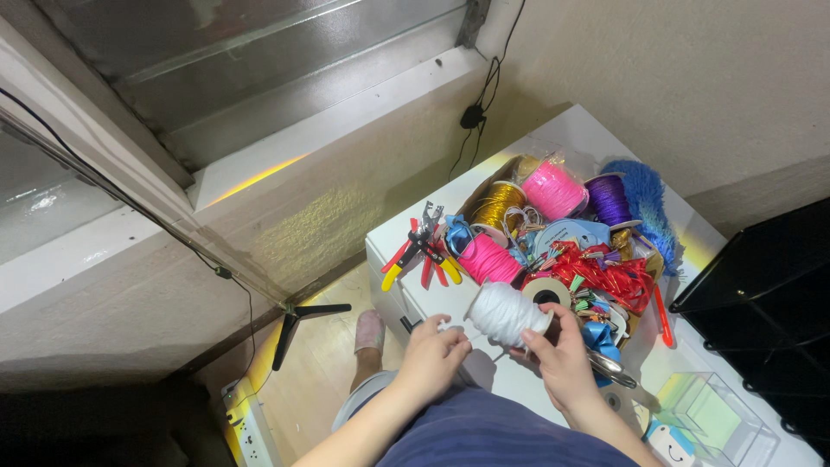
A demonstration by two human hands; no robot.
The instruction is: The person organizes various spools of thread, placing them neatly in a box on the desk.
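Beige plastered wall and a white window ledge fill the upper view; below them stands a white table with a crowded top. Landmark for all positions: the spool of white cord.

Far left of the spool, on the pale wooden floor, lies a black tripod; a white power strip sits below it, further left still.

Left hand: just left of and below the spool, fingers curled narrow, thumb and forefinger pinched. What it pinches is too fine to make out; a thin white strand appears to run from it toward the spool.

Above-left of the spool, at the table edge: pliers with red and yellow handles. Directly above: a spool of bright pink cord, then a spool of gold metallic cord behind it.

The spool itself lies on its side near the front table edge, between the two hands, its cardboard end facing right.

Right hand: touching the spool's right end, thumb on the end face, fingers wrapped beneath, holding it.

Above-right of the spool: a second pink spool, a purple spool, a tangle of red foil ribbon, a blue feather duster. Below-right: a clear plastic box. Far right: a black wire shelf.
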